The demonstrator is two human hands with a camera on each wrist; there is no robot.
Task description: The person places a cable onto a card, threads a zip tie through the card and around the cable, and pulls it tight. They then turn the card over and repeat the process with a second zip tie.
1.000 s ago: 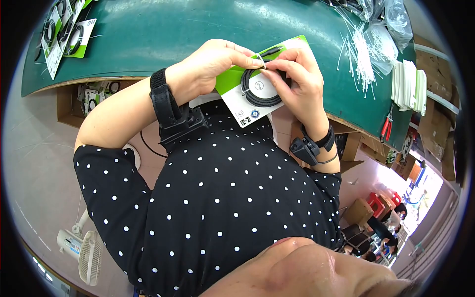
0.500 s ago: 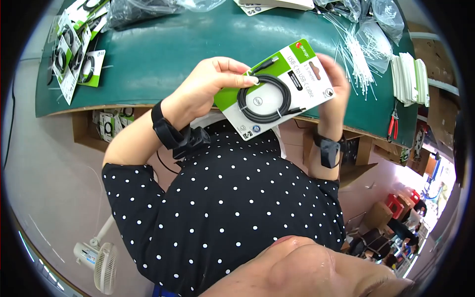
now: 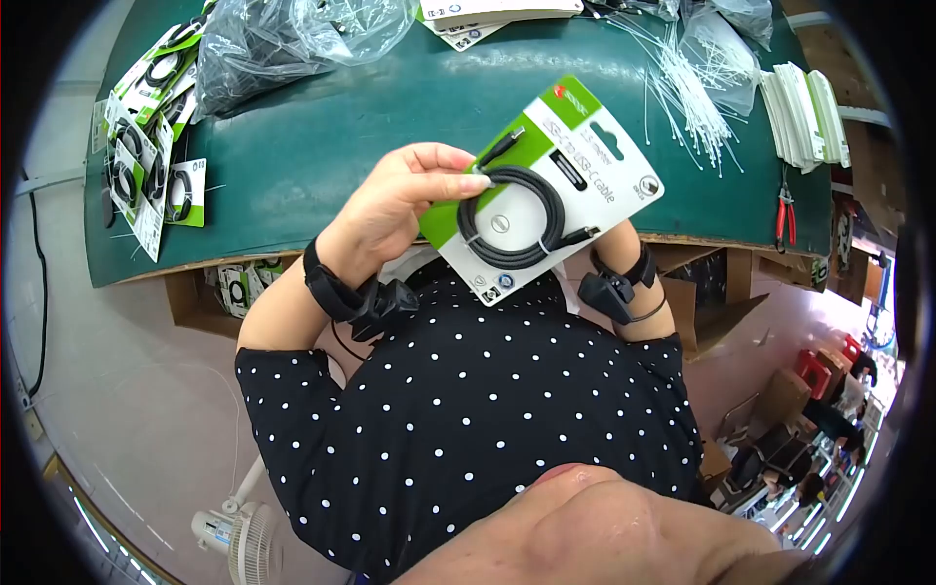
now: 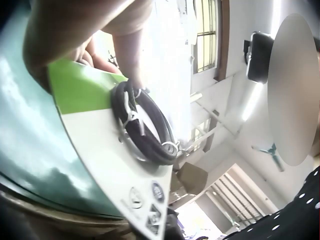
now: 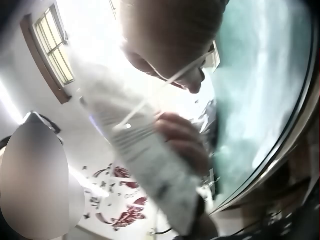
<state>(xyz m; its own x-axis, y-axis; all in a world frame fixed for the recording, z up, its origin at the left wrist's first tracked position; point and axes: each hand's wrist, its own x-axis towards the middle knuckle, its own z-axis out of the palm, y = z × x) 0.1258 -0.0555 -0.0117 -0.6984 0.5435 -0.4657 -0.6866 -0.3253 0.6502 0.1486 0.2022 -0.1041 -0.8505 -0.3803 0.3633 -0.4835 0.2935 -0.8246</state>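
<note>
In the head view my left hand [image 3: 405, 195] pinches the upper left edge of a green and white backing card [image 3: 624, 175], thumb in front and fingers behind. A coiled black USB-C cable [image 3: 552, 214] lies on the card's face, bound with white ties. My right hand [image 5: 170, 40] is behind the card, mostly hidden from the head view. In the right wrist view it pinches the tail of a white cable tie [image 5: 145, 102] that stretches from the card's back. The left wrist view shows my left thumb close over the cable coil [image 4: 150, 120].
Packaged cables on cards [image 3: 146, 161] are piled at the table's left, beside a clear plastic bag [image 3: 283, 49]. Loose white cable ties [image 3: 687, 97] lie at the right, near stacked cards [image 3: 804, 117] and red-handled pliers [image 3: 786, 216]. An open box [image 3: 717, 302] stands below the table edge.
My right hand has gone from the cable at the card's front, round its right side, to behind it. My left hand keeps hold as the card's printed face comes into view.
</note>
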